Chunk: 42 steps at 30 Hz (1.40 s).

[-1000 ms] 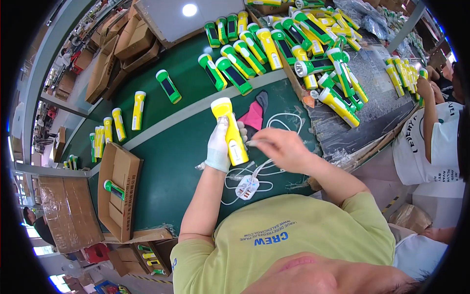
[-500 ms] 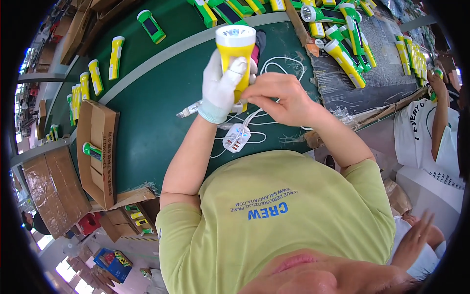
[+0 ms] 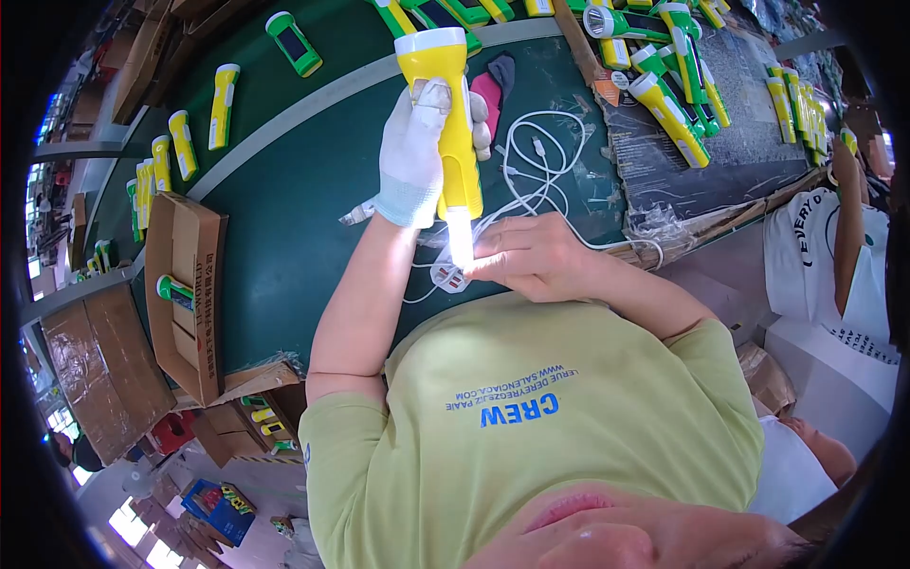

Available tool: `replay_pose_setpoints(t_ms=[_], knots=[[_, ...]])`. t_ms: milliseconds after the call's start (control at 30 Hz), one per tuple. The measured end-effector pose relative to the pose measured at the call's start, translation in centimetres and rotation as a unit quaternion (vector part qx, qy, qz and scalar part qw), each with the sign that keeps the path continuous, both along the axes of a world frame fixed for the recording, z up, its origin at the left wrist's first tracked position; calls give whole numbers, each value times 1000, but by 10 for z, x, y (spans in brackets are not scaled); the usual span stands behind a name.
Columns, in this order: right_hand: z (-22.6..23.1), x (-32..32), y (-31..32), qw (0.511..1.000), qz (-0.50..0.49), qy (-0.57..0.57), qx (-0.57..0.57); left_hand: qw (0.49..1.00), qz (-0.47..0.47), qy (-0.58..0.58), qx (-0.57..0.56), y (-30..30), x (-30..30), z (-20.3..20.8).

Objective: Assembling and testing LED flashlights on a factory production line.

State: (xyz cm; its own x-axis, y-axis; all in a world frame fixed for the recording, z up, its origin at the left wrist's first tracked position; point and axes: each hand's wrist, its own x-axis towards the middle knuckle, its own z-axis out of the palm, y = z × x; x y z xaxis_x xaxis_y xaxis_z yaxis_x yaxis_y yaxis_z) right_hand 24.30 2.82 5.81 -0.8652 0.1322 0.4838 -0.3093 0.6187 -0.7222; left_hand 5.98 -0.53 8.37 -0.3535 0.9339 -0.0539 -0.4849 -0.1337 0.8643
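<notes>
My left hand [image 3: 413,152], in a white glove, is closed around the body of a yellow flashlight [image 3: 457,152] whose white head points away from me. From its near end sticks out a brightly lit white tube [image 3: 459,237]. The bare fingers of my right hand [image 3: 531,256] are pinched at the near end of that tube. Under my hands, a white power strip [image 3: 447,275] lies on the green bench, partly covered by the right fingers. White cables [image 3: 545,175] loop beside it, and a pink and grey cloth item [image 3: 491,90] rests behind the flashlight.
Yellow and green flashlights [image 3: 223,106] stand in a row at the far left. More lie heaped on dark cardboard [image 3: 654,171] at the right. An open carton [image 3: 163,327] with a green flashlight leans at the left edge. Another person's arm [image 3: 846,218] is at the far right.
The lit white tube now shows at the flashlight's near end. My right hand has moved down toward me, and the flashlight has shifted up and left, its head tilted farther away.
</notes>
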Motion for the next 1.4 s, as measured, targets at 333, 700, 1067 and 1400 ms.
replay_pose_setpoints(t_ms=[333,700,1067,1400], knots=[[10,-15,52,775,-62,-115,-618,999,-19,-40,0,-5,8,-5],[52,-24,54,956,-198,4,-215,983,-56,-167,-56,-15,20,1],[41,-20,50,954,-147,20,-262,995,-84,-45,-11,-25,25,16],[46,12,59,929,-205,-76,-298,983,71,-159,58,-17,21,8]])
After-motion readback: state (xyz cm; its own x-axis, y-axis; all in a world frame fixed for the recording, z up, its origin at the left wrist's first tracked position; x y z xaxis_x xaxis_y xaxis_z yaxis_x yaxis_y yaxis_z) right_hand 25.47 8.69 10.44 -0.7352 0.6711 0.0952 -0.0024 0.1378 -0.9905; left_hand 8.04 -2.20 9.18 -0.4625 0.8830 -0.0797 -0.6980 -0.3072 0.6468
